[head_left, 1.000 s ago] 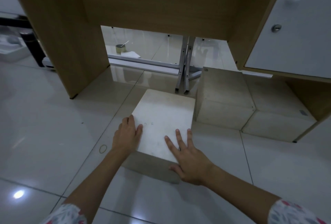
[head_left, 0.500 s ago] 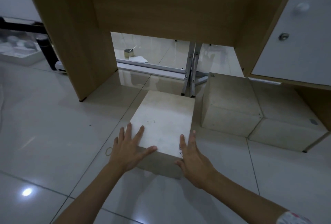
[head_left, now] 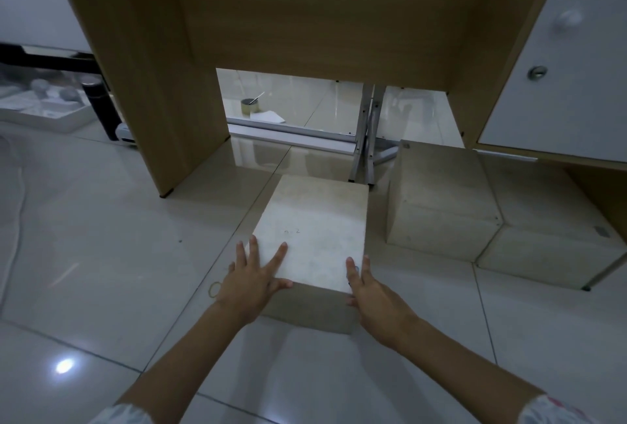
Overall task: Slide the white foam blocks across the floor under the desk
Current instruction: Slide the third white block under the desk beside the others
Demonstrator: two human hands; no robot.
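Note:
A white foam block (head_left: 314,227) lies on the tiled floor in front of the desk's knee opening, its far end just inside the wooden side panel (head_left: 146,77) line. My left hand (head_left: 252,276) presses flat on the block's near left corner, fingers spread. At the near right corner my right hand (head_left: 368,288) is against the block's edge, fingers along its side. Two more foam blocks (head_left: 437,203) (head_left: 543,254) rest to the right, under the white cabinet (head_left: 563,84).
Metal table legs (head_left: 366,152) and a floor rail stand behind the desk opening. A small tin with a stick and paper lie beyond. A rubber band (head_left: 214,289) is on the floor by my left wrist. A black bottle (head_left: 98,101) and white tray sit at left.
The block has slid farther away from me toward the desk opening. Both hands have shifted back from its top to its near corners.

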